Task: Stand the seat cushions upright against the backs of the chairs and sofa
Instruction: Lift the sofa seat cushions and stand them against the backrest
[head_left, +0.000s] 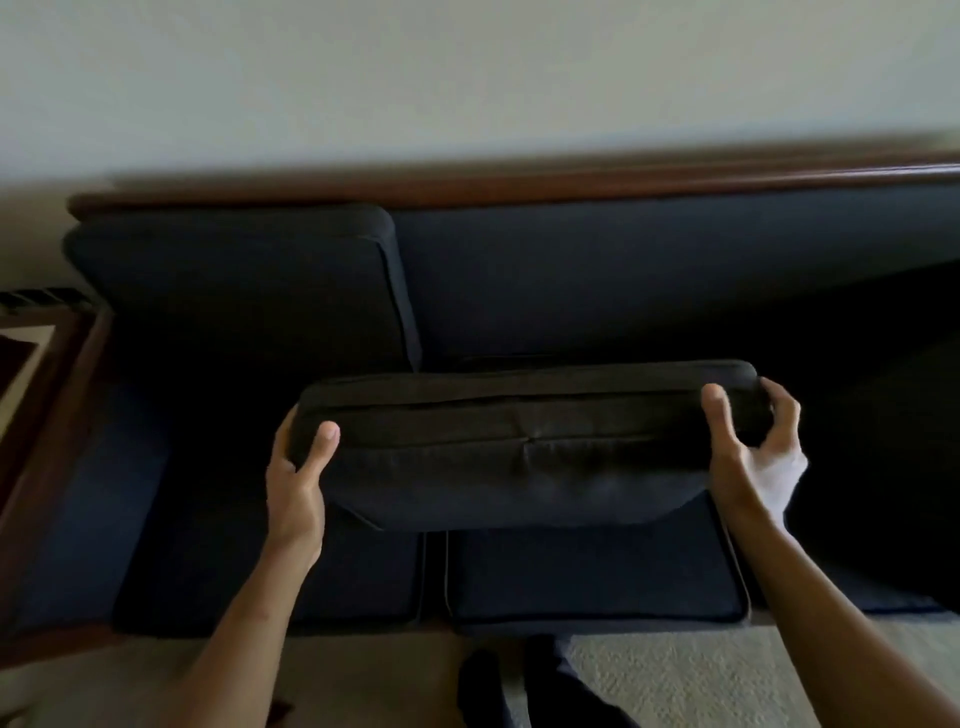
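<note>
Both bare hands hold a dark navy fabric seat cushion (524, 441) lifted above the seat of the dark blue sofa with a brown wooden top rail (649, 270). The left hand (296, 483) clamps its left end, thumb on top; the right hand (748, 447) wraps its fingers (779, 410) round the right end. Another navy cushion (239, 291) stands upright against the sofa's back, at its left end.

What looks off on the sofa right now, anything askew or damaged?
No damage shows. One seat cushion is off its base, held in the air by the left hand and right hand, tilted over two flat seat cushions. Another cushion already stands against the sofa back.
</note>
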